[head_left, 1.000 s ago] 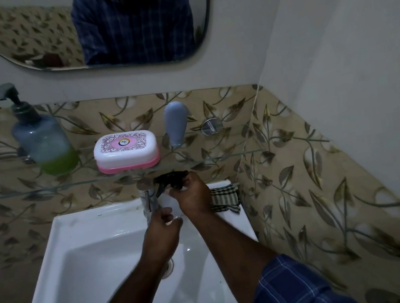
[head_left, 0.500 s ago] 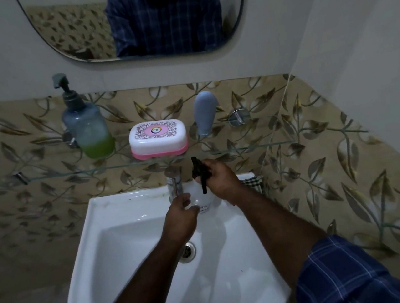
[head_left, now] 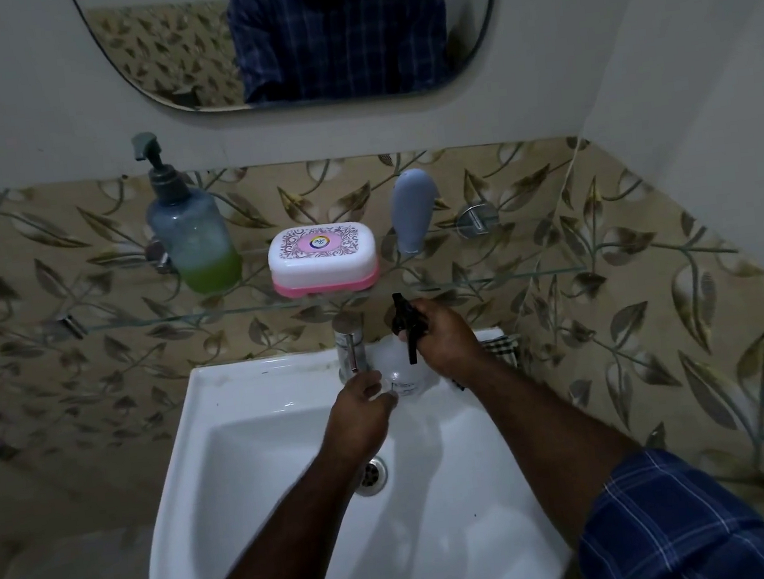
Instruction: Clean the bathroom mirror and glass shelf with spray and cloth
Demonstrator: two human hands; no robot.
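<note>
A clear spray bottle (head_left: 401,370) with a black trigger head stands on the back rim of the white sink (head_left: 255,446), under the glass shelf (head_left: 488,279). My right hand (head_left: 442,337) is shut on its black trigger head. My left hand (head_left: 360,410) grips the bottle's lower body. A checked cloth (head_left: 501,347) lies on the sink's back right corner, partly hidden behind my right wrist. The rounded mirror (head_left: 182,59) hangs on the wall above and reflects a blue checked shirt.
On the shelf stand a pump bottle (head_left: 190,235) with green liquid, a white and pink soap box (head_left: 322,258) and a grey upside-down tube (head_left: 411,209). A chrome tap (head_left: 350,345) rises left of the spray bottle. A side wall closes in on the right.
The view has shifted so the sink and shelf sit more central. The black trigger head has turned from lying sideways to upright. Both hands stay on the bottle.
</note>
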